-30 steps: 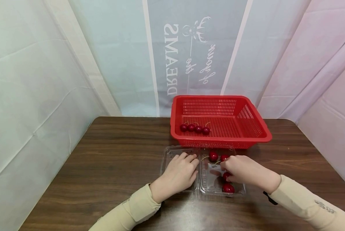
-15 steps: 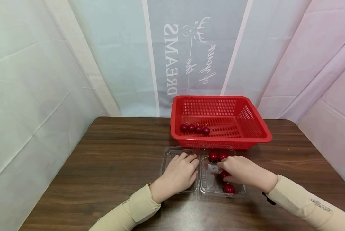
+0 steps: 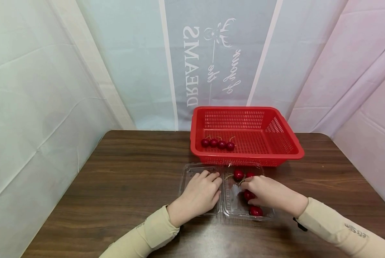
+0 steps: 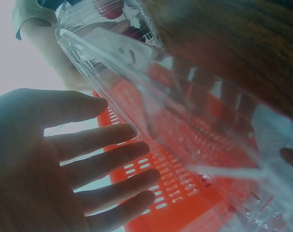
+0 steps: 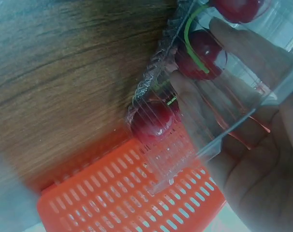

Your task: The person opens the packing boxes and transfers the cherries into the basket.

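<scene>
Sitting in the clear box (image 3: pixel 225 208), a cherry (image 3: pixel 248 195) is pinched between the thumb and curled fingers of our right hand (image 3: pixel 271 192) — the right wrist view shows them on either side of the fruit, through the clear wall. A second cherry (image 3: pixel 256 210) lies in the near part of the box, just below our thumb, and two far cherries (image 3: pixel 238 175) lie at the other end, the left one with its thin stem pointing left.

Left of the box, joined along one edge, is its lid (image 3: pixel 185 181), folded out flat. We rest our left hand (image 3: pixel 197 194) on it, the fingers apart and nearly straight in the left wrist view.

Just beyond the box stands a red basket (image 3: pixel 253 156); whether the two touch, we cannot tell. Four stemmed cherries (image 3: pixel 213 143) lie in a row at its near left corner. Everything stands on a dark wooden table (image 3: pixel 115 186), and we have pale sleeves (image 3: pixel 160 225) on both arms. Behind hangs a pale cloth (image 3: pixel 144 64) — its white lettering (image 3: pixel 191 66) includes "DREAMS", turned around.
</scene>
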`<state>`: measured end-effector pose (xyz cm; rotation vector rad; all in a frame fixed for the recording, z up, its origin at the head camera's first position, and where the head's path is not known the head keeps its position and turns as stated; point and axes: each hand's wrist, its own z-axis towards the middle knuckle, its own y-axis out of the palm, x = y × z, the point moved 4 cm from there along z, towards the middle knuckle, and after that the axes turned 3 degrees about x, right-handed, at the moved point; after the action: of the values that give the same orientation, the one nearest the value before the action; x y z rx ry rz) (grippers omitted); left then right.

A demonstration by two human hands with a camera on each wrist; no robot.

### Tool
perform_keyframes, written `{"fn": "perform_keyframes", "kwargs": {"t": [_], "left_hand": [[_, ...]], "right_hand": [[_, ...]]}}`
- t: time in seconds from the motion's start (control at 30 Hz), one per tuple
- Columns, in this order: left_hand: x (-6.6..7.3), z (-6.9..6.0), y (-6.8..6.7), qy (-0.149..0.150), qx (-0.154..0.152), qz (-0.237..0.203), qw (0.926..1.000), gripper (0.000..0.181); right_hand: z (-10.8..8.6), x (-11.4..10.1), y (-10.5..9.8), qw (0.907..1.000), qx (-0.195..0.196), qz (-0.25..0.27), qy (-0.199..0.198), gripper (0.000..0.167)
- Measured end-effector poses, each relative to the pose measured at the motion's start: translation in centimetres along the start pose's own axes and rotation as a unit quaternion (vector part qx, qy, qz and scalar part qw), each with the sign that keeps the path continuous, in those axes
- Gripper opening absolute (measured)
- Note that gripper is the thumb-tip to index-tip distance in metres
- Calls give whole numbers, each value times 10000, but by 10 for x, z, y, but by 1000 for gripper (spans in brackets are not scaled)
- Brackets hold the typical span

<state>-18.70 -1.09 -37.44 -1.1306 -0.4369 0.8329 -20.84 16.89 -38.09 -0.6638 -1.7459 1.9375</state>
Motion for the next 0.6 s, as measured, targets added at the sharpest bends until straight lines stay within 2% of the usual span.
{"fn": "perform_keyframes", "kwargs": {"t": [0.6], "left_hand": [[0,-1,-2,-6,-52,24,10000,23]], "right_hand": [[3,-1,-1,9988,-36,492,56,29]]}}
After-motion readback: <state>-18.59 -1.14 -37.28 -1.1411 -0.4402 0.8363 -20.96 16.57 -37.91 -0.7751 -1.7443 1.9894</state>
